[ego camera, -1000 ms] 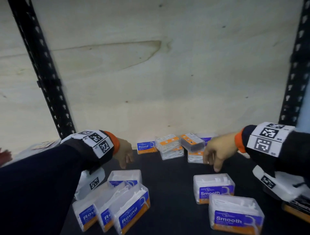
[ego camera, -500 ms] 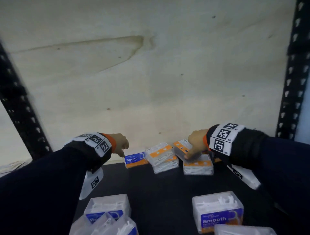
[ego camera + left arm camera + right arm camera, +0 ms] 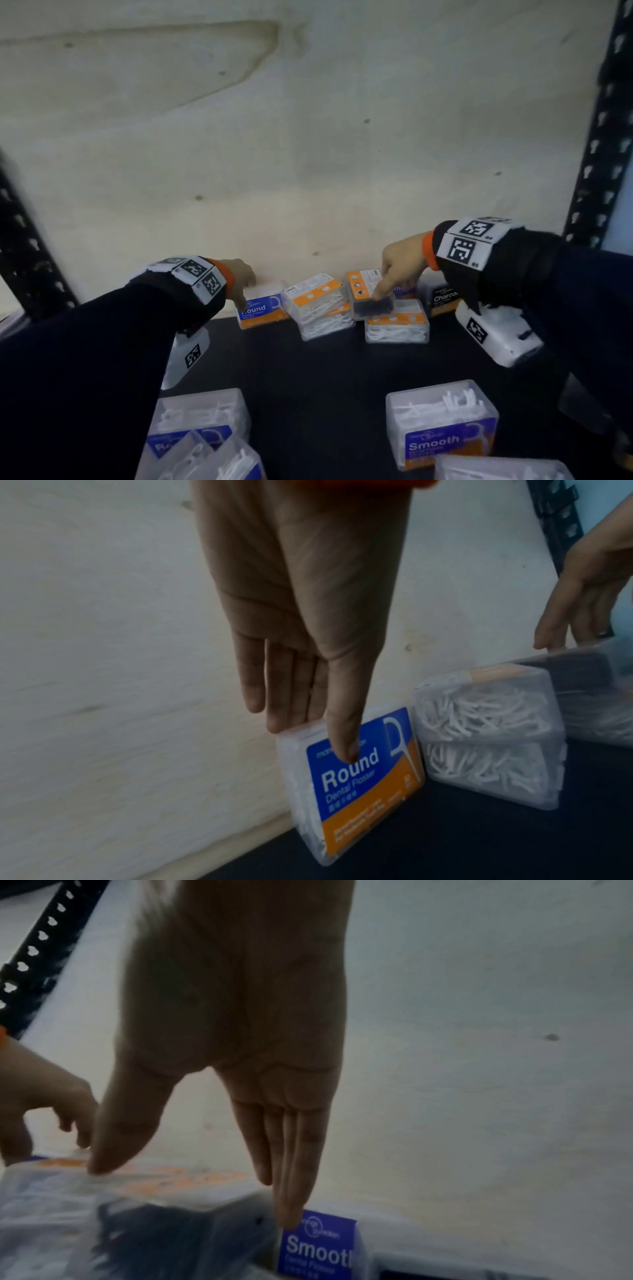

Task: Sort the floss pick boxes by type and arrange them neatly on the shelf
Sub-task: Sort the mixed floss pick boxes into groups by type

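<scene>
Several clear floss pick boxes lie along the back wall of the black shelf (image 3: 342,370). My left hand (image 3: 245,298) (image 3: 315,739) pinches the upright Round box (image 3: 262,310) (image 3: 363,780), thumb on its blue label and fingers behind its top edge. My right hand (image 3: 383,291) (image 3: 193,1194) spans a tilted box of dark picks (image 3: 371,301) (image 3: 164,1231), thumb on its orange top and fingers down its far side. That box leans on white-pick boxes (image 3: 397,325). A Smooth box (image 3: 318,1250) and a Charcoal box (image 3: 443,298) stand just beyond.
Two stacked white-pick boxes (image 3: 318,308) (image 3: 486,739) sit between my hands. Near the front are a Smooth box (image 3: 442,428) at the right and Round boxes (image 3: 198,421) at the left. Black perforated uprights (image 3: 603,137) frame the shelf, with a plywood wall (image 3: 308,137) behind.
Both hands reached forward to the back row. The left took hold of the Round box and the right settled on the dark-pick box. The view moved closer.
</scene>
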